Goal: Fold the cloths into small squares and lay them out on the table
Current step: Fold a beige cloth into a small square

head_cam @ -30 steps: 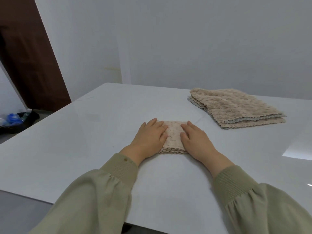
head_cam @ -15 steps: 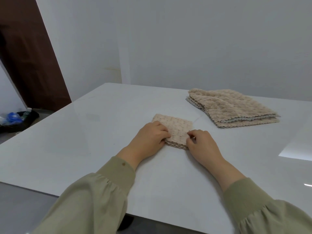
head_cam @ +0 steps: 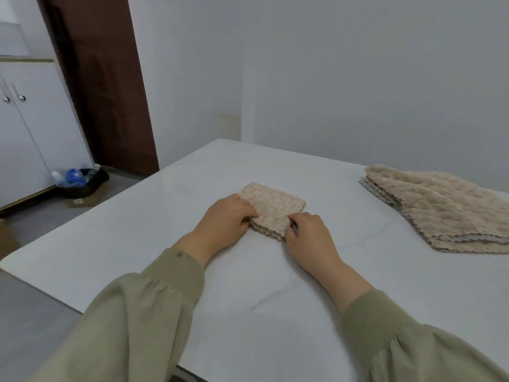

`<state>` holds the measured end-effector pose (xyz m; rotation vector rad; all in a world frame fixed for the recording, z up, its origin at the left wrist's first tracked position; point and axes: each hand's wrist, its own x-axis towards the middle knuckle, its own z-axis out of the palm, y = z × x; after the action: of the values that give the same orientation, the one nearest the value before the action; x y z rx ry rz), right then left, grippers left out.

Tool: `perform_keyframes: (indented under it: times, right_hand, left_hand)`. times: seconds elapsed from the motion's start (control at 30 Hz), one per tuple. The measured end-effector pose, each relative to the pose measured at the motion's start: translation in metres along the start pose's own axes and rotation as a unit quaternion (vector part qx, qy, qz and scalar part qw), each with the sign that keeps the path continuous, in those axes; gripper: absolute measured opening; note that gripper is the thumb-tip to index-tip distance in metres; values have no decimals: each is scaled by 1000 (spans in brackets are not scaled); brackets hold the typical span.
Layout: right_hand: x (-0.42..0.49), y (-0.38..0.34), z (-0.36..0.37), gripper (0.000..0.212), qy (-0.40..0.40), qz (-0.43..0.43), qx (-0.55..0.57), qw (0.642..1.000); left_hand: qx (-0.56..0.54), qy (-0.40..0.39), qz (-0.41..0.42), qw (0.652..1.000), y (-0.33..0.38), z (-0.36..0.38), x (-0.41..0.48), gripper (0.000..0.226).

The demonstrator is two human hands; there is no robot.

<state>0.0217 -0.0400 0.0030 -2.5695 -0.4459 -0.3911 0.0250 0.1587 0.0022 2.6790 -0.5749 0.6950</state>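
Observation:
A small beige cloth (head_cam: 274,204), folded into a square of several layers, lies in the middle of the white table (head_cam: 154,238). My left hand (head_cam: 224,220) grips its near-left corner with curled fingers. My right hand (head_cam: 309,234) pinches its near-right corner, fingers curled at the edge. A stack of larger beige cloths (head_cam: 440,208) lies flat at the right side of the table, apart from both hands.
A grey wall stands behind the table. Left of the table are a brown door (head_cam: 102,86), a white cabinet (head_cam: 30,125) and a black bin (head_cam: 82,180) with blue and clear items on the floor.
Both hands slid back from pressing flat on the folded cloth to gripping its near corners. The cloth turned slightly and lies a little further left; the view has swung left.

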Motion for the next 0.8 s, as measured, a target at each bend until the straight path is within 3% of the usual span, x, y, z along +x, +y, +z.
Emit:
perform_keyframes:
  times: [0.47, 0.8]
  right_hand:
    - [83, -105, 95, 23, -28, -91, -5, 995]
    - [127, -106, 116, 30, -38, -99, 8, 994]
  left_hand:
    - [15, 69, -198, 978, -136, -41, -24, 30]
    - [10, 74, -246, 966, -169, -33, -2, 32]
